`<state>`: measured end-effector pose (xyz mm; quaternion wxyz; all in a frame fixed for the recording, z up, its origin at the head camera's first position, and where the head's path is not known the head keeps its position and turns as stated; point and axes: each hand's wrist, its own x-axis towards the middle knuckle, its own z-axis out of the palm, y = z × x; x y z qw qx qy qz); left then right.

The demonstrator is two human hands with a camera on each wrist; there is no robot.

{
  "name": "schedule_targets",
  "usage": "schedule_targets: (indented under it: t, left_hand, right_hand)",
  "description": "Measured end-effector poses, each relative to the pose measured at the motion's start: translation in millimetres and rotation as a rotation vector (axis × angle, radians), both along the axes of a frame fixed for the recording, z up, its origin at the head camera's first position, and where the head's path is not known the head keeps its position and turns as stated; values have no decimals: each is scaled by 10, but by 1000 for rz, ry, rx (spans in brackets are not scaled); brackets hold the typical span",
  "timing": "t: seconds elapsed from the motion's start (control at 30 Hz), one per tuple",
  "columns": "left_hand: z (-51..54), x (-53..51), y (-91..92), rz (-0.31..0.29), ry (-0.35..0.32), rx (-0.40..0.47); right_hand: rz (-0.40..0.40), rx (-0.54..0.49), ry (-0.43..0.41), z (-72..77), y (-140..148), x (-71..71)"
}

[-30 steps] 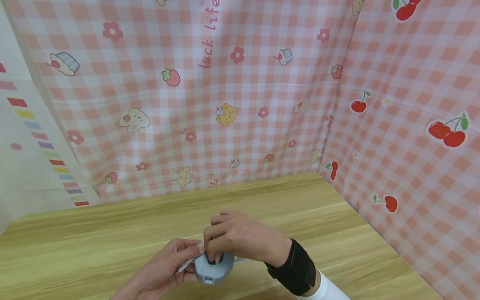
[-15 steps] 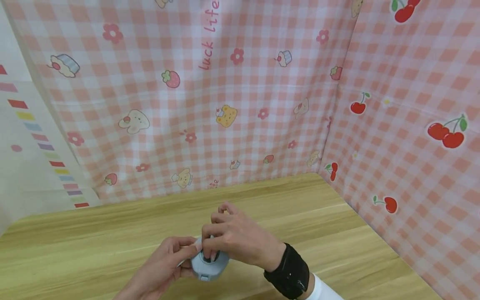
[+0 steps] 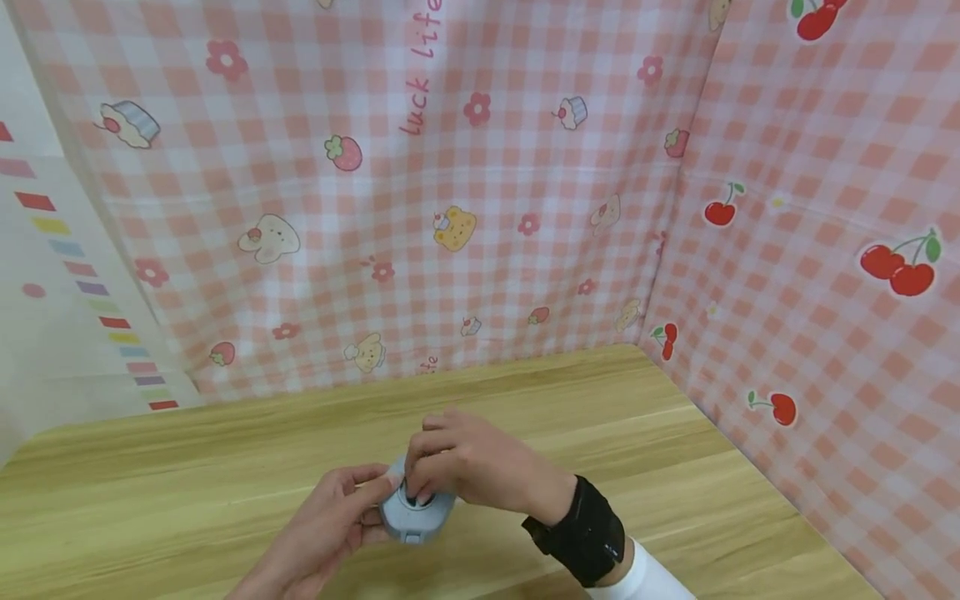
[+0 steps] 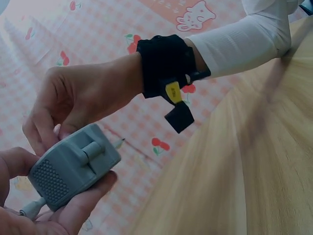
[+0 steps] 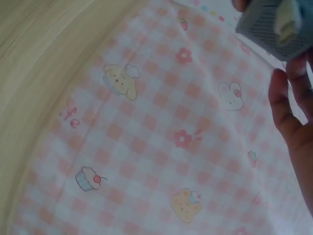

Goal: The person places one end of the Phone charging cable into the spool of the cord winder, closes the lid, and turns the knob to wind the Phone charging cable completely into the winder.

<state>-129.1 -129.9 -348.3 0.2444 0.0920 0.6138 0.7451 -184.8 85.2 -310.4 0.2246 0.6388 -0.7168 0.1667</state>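
A light blue-grey cable winder (image 3: 414, 523) is held above the table, near the bottom middle of the head view. My left hand (image 3: 333, 512) grips its left side, thumb on the upper face and fingers beneath. Bent fingers of my right hand (image 3: 480, 467) reach into the round dark recess on that face; their tips are partly hidden. In the left wrist view the winder (image 4: 73, 169) shows a dotted grip side and a small hinge-like clip. A short grey cable end (image 4: 32, 209) sticks out beside the left fingers. The right wrist view catches the winder (image 5: 274, 36) at its top right corner.
The wood-grain table (image 3: 225, 483) spreads under both hands. Pink checked cloth (image 3: 480, 275) stands behind it, and another cherry-patterned cloth (image 3: 825, 350) closes the right side. A black wrist strap (image 3: 581, 531) wraps the right wrist.
Both hands and the winder have risen slightly in the head view. The right fingers stay at the recess, having lifted and bent again. Whitish cable ends seen beside the winder earlier are now hidden there.
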Motion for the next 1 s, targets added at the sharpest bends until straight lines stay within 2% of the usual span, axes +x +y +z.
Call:
schedule_targets:
  t: [0.1,0.17,0.23,0.37,0.47,0.83,0.93,1.0]
  left_hand:
    - [-16,-18,-22,48,5,25]
    - [-16,-30,-39,96,-10,48]
    - [-16,-39,-49,137,-25,64]
    - [-18,-45,-41,173,-53,97]
    - [-15,-43,-28,172,-63,124]
    - [4,-53,-52,124,-62,142]
    - [-13,-66,-53,146,-52,105]
    - [-28,-80,-46,193,-23,35]
  right_hand:
    - [16,-17,-201,30,44,-36]
    - [-38,-29,-300,27,58,-36]
    - [-113,-11,-363,3,55,-22]
    - [-227,69,-411,-64,9,16]
    - [-256,78,-443,-98,-19,27]
    - [-195,9,-602,-175,26,-95]
    - [-181,3,-615,-193,26,-112]
    - [-182,0,-604,-210,21,-120]
